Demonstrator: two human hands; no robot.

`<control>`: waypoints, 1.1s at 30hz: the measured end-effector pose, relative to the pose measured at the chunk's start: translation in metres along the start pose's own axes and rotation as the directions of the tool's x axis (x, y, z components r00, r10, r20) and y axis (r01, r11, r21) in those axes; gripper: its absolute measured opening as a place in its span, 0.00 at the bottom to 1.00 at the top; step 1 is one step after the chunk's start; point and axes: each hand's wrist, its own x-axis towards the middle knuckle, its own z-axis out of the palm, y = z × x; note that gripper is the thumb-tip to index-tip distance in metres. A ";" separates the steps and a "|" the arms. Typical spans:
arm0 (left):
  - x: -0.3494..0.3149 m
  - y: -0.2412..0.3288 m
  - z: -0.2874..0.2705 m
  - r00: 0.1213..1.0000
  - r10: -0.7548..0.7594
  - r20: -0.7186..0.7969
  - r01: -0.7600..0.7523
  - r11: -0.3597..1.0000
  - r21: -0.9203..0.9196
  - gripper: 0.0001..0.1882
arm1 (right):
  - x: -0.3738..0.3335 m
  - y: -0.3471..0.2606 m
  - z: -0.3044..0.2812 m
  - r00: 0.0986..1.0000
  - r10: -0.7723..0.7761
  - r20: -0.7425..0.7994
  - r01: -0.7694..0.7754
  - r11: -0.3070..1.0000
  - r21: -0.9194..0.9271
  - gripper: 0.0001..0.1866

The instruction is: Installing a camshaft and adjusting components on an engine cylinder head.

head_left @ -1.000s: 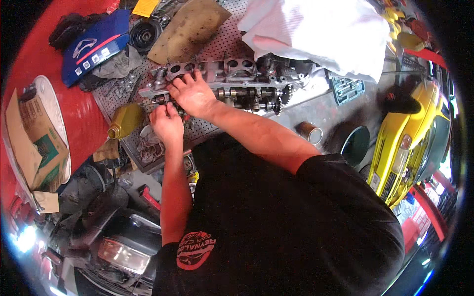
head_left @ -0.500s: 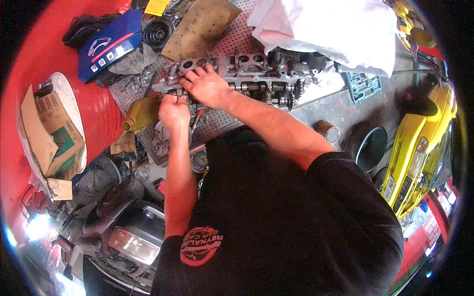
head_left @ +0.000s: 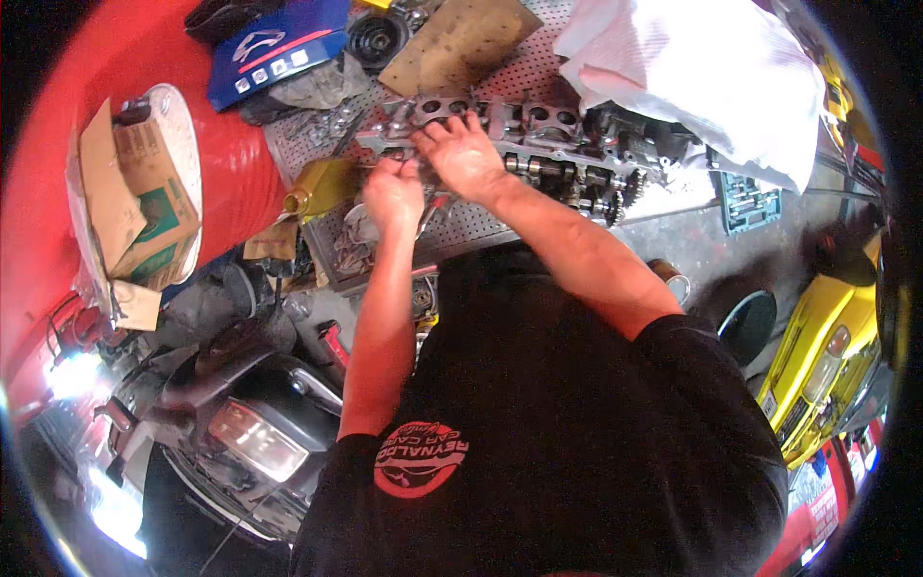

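A metal cylinder head with camshafts and toothed sprockets lies on a perforated metal bench top. My right hand rests on its left part, the fingers spread over the metal beside the round ports. My left hand is closed at the left end of the cylinder head, thumb and fingers pressed together. What sits in that pinch is too small and hidden to make out. A yellowish plastic bottle lies on its side just left of my left hand.
Behind the cylinder head are a stained brown sheet, a black pulley and a white cloth. A blue panel lies far left, above an opened cardboard box. A teal tool case is at the right, near a yellow car.
The whole view has shifted, so the bench and both hands appear farther right. Both hands keep nearly the same places on the cylinder head.
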 end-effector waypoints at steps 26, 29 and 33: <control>-0.001 0.009 -0.004 0.993 -0.031 0.112 0.013 0.988 0.154 0.11 | 0.001 0.007 0.001 0.999 -0.040 -0.011 0.041 0.997 0.058 0.22; -0.002 -0.003 0.001 0.997 0.078 -0.005 -0.078 0.997 0.027 0.17 | 0.003 0.007 0.000 0.999 -0.039 -0.015 0.040 0.996 0.081 0.21; 0.010 -0.015 0.002 0.982 -0.116 0.146 0.112 0.993 0.031 0.18 | 0.002 0.009 0.003 0.999 -0.031 0.018 0.030 0.997 0.066 0.21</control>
